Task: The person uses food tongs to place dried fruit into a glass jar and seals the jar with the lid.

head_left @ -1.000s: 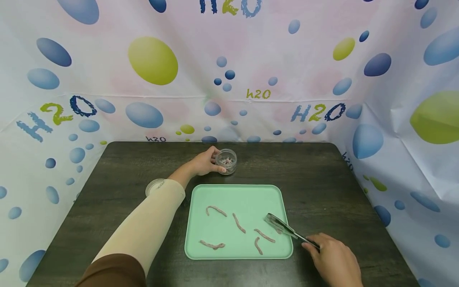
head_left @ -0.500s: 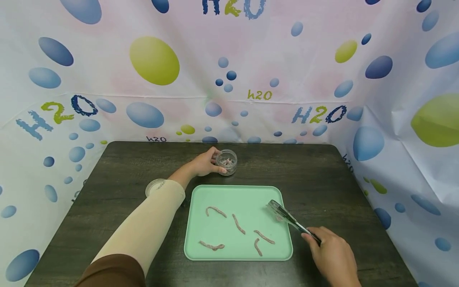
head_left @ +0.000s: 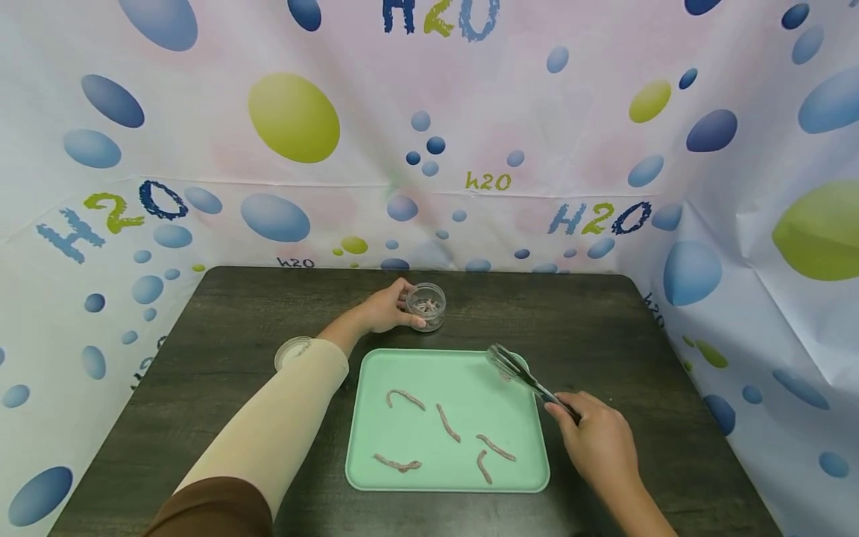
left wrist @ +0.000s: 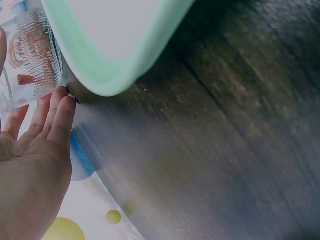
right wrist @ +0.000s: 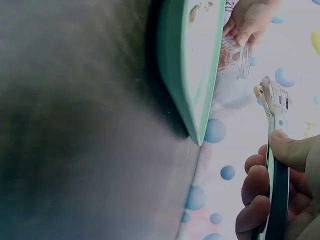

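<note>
My left hand (head_left: 387, 307) holds a small clear jar (head_left: 435, 318) from its left side, thumb in front and fingers behind. Pinkish worm-like pieces (left wrist: 37, 47) show through its ribbed wall in the left wrist view. Metal tongs with dark handles (head_left: 526, 379) are gripped in my right hand (head_left: 600, 440), their heads over the far right corner of the mint-green tray (head_left: 463, 481). A pale pinkish bit (right wrist: 258, 92) shows at the tong tips in the right wrist view. Several thin brownish-pink worm-like strips (head_left: 447, 424) lie spread on the tray.
A round clear lid (head_left: 290, 350) lies on the dark wooden table (head_left: 570, 313), partly behind my left sleeve (head_left: 268, 418). A white sheet with blue and green dots (head_left: 376, 89) hangs behind the table and along its sides.
My right hand has moved away from me and slightly left, bringing the tongs from the tray's right side to its far right corner. My left hand keeps holding the jar in place.
</note>
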The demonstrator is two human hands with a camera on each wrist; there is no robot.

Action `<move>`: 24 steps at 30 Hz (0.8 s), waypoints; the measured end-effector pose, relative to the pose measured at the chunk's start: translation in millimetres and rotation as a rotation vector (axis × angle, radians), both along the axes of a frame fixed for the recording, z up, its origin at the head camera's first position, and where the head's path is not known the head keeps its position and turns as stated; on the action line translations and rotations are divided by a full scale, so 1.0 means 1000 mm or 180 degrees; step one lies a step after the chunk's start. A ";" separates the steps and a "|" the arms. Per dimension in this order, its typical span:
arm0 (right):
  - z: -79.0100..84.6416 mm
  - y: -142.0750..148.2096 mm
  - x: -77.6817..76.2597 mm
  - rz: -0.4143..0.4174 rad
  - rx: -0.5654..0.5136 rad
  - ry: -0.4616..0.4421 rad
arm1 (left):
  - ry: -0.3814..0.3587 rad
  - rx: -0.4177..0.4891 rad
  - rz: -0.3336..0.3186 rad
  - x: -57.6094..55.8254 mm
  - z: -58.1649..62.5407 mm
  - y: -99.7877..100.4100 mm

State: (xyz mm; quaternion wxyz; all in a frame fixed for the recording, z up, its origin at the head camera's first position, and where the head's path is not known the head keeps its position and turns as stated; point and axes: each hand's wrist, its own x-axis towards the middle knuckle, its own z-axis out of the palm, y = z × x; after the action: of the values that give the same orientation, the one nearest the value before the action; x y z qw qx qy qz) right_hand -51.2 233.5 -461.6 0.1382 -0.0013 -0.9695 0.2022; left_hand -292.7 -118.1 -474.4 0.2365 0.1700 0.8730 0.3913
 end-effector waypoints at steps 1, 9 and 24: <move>0.000 -0.002 -0.005 0.0021 -0.0011 -0.0006 | -0.0007 0.0001 0.0000 0.000 0.001 0.000; 0.010 -0.017 -0.039 0.0174 -0.0044 0.0165 | -0.0034 0.0019 0.0009 -0.001 0.000 0.000; 0.025 -0.042 -0.091 0.0285 -0.0020 -0.0097 | -0.0005 0.0154 -0.0072 -0.003 -0.003 -0.002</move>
State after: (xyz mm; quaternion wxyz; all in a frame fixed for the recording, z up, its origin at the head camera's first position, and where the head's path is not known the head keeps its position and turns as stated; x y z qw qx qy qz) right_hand -142.3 191.9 -436.7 0.1142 0.0387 -0.9700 0.2111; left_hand -295.3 -119.7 -477.4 0.2374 0.1853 0.8611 0.4098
